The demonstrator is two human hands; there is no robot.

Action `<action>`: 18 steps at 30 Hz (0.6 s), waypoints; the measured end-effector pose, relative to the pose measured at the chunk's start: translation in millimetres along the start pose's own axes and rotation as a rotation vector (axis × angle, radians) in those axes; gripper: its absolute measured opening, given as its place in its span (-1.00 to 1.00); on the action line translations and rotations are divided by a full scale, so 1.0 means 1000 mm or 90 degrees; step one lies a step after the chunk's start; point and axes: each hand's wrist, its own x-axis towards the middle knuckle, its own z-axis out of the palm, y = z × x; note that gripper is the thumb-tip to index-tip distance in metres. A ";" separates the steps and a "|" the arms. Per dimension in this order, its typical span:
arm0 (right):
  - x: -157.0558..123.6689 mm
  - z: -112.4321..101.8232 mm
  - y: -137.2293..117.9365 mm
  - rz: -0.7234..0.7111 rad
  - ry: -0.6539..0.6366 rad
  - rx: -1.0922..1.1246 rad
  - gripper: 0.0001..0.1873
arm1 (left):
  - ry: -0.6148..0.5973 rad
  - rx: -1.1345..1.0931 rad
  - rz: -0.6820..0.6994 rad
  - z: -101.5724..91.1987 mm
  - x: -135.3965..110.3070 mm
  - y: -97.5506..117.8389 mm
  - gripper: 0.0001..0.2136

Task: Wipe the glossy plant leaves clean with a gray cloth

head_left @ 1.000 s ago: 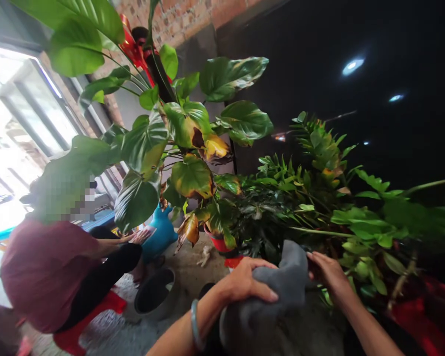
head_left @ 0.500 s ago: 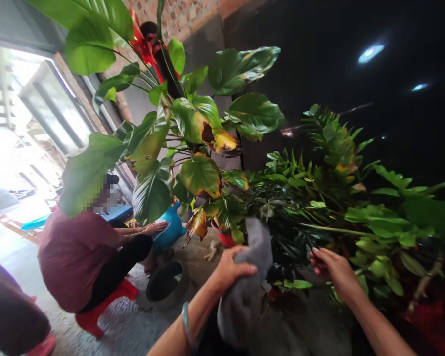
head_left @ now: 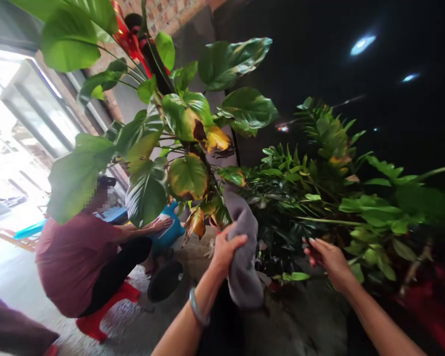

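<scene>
My left hand [head_left: 224,252] is closed around a grey cloth [head_left: 244,267], which sticks up above the fist and hangs down below it. A bracelet circles that wrist. To the right, my right hand [head_left: 324,257] has its thumb and fingers pinched together beside the dark leaves of a low leafy plant [head_left: 282,217]. A small dark bit shows at the fingertips, too small to name. Ahead of my left hand rises a tall plant [head_left: 188,175] with broad leaves, some yellow and brown at the edges.
On the left a person [head_left: 70,262] in a dark red shirt sits on a red stool [head_left: 107,309], one hand on a blue rounded object [head_left: 172,225]. A dark bucket [head_left: 165,283] stands on the floor before them. Behind the plants is a shiny black surface [head_left: 319,54].
My left hand has lifted slightly with the cloth, which now leans toward the tall plant. My right hand stays pinched near the dark leaves. The view has shifted a little to the right.
</scene>
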 end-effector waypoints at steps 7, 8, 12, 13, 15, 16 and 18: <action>0.000 -0.005 0.001 0.003 0.008 0.000 -0.80 | -0.145 -0.018 -0.073 -0.020 -0.045 -0.005 -0.51; -0.001 -0.004 0.001 0.006 0.004 0.000 -0.80 | -0.127 -0.030 -0.020 -0.020 -0.039 0.009 -0.49; -0.004 0.000 -0.001 0.009 -0.006 0.000 -0.83 | 0.034 -0.124 0.167 -0.009 -0.001 0.049 -0.58; -0.004 0.000 -0.002 0.010 -0.004 0.002 -0.82 | 0.056 -0.123 0.170 -0.004 0.006 0.048 -0.59; -0.004 0.000 -0.003 0.012 0.000 0.007 -0.79 | 0.059 -0.085 0.127 0.003 0.008 0.032 -0.57; -0.004 0.000 -0.004 0.013 0.002 0.010 -0.77 | 0.042 -0.054 0.086 0.006 0.004 0.019 -0.56; -0.004 -0.001 -0.005 0.014 0.003 0.013 -0.73 | -0.026 0.009 -0.018 0.008 -0.013 -0.009 -0.54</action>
